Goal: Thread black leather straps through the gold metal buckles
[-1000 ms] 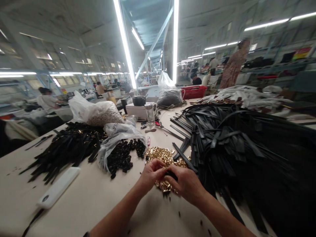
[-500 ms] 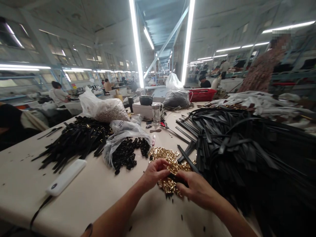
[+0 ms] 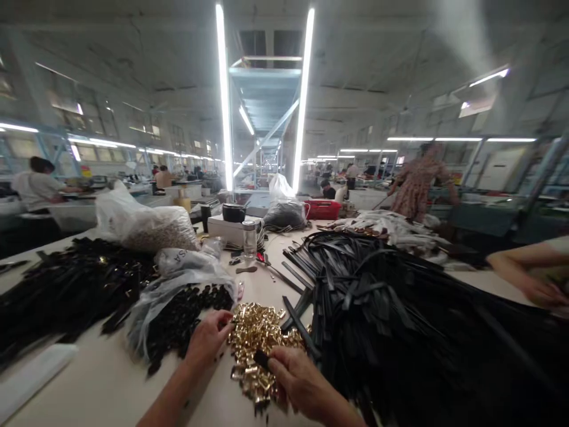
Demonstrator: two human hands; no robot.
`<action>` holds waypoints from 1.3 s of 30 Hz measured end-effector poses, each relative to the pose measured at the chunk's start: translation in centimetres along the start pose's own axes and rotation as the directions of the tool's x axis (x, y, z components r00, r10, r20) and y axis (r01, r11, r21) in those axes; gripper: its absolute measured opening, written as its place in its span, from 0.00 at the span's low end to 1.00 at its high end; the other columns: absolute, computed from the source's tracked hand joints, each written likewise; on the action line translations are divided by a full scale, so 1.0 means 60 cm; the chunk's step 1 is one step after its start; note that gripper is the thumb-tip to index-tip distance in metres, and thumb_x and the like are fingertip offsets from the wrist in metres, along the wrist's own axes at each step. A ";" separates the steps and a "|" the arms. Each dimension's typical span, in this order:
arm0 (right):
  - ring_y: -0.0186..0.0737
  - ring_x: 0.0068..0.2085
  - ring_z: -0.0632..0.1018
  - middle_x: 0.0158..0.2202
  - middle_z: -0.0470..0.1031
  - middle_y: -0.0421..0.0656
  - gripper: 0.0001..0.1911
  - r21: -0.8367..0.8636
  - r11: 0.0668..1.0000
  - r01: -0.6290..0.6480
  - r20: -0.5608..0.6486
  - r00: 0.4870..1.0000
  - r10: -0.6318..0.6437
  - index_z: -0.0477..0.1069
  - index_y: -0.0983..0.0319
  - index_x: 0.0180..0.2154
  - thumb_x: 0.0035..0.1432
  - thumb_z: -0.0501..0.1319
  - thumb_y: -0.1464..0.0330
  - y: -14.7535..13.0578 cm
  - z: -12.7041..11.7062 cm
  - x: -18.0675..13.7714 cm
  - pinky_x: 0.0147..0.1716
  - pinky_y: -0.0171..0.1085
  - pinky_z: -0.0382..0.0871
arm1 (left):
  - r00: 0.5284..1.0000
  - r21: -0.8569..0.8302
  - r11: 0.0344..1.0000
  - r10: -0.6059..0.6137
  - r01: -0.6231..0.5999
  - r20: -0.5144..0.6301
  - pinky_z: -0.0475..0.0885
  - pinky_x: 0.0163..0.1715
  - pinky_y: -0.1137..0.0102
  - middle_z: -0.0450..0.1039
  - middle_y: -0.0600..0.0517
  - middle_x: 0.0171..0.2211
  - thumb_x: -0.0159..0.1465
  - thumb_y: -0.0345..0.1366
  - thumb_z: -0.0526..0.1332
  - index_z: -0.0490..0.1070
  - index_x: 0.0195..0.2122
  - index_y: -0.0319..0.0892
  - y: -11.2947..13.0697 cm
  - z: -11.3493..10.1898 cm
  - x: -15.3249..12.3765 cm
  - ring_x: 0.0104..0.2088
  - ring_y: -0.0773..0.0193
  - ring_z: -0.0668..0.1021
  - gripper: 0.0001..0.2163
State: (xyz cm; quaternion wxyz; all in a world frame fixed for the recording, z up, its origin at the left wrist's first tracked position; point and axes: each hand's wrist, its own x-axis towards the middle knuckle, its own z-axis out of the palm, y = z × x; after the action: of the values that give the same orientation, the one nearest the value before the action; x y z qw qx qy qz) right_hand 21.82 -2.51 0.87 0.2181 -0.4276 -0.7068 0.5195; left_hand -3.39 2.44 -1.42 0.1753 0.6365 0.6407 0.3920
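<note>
My right hand (image 3: 299,375) grips a black strap (image 3: 262,359), whose short end sticks out past the thumb over a heap of small gold metal fittings (image 3: 253,326). At the heap's left edge is my left hand (image 3: 210,339), thumb and fingertips pinched together; what they hold, if anything, is too small to make out. Just behind and left of that hand lies a clear plastic bag (image 3: 166,267), spilling small black pieces (image 3: 175,317). A large pile of black straps (image 3: 355,296) lies right of the gold heap.
More black straps (image 3: 66,287) lie on the left, near a white device (image 3: 35,376). Behind stand a filled plastic bag (image 3: 146,222), a glass jar (image 3: 249,240), a white box (image 3: 222,228) and a red basket (image 3: 322,209). A co-worker's arm (image 3: 524,273) reaches in at the right.
My hands, together at the strap before, are now apart: the left has moved left toward the black pieces, while the right keeps the strap. The view has turned right.
</note>
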 end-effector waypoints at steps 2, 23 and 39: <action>0.29 0.16 0.65 0.17 0.66 0.35 0.14 -0.120 0.992 0.030 -0.039 0.999 -0.035 0.63 0.61 0.30 0.64 0.48 0.61 -0.005 -0.004 -0.002 0.17 0.28 0.54 | 0.998 0.081 0.997 0.010 -0.005 -0.060 0.67 0.37 0.67 0.74 0.52 0.30 0.56 0.36 0.59 0.76 0.35 0.44 -0.004 -0.007 0.003 0.33 0.59 0.76 0.09; 0.37 0.31 0.76 0.31 0.78 0.43 0.13 -0.754 0.652 -0.079 -0.259 0.948 -0.185 0.72 0.59 0.37 0.65 0.50 0.63 -0.009 -0.021 0.006 0.27 0.33 0.54 | 0.933 0.229 0.965 0.036 -0.126 0.358 0.67 0.32 0.72 0.77 0.52 0.29 0.56 0.36 0.60 0.77 0.32 0.43 0.047 -0.064 -0.045 0.29 0.64 0.75 0.07; 0.39 0.36 0.79 0.36 0.80 0.44 0.14 -0.742 0.657 -0.132 -0.306 0.939 -0.156 0.74 0.58 0.39 0.62 0.52 0.61 0.010 -0.013 0.005 0.31 0.32 0.64 | 0.869 0.309 0.883 0.189 -0.354 0.457 0.66 0.32 0.73 0.74 0.52 0.37 0.59 0.37 0.56 0.77 0.35 0.51 0.083 0.053 -0.068 0.34 0.62 0.77 0.10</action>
State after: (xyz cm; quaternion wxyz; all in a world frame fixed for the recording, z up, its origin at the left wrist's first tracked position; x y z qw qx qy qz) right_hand 22.44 -1.79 0.58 0.1445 -0.5582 -0.8114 0.0956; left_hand 2.80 -1.11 -0.95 0.1212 0.8119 0.5546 0.1363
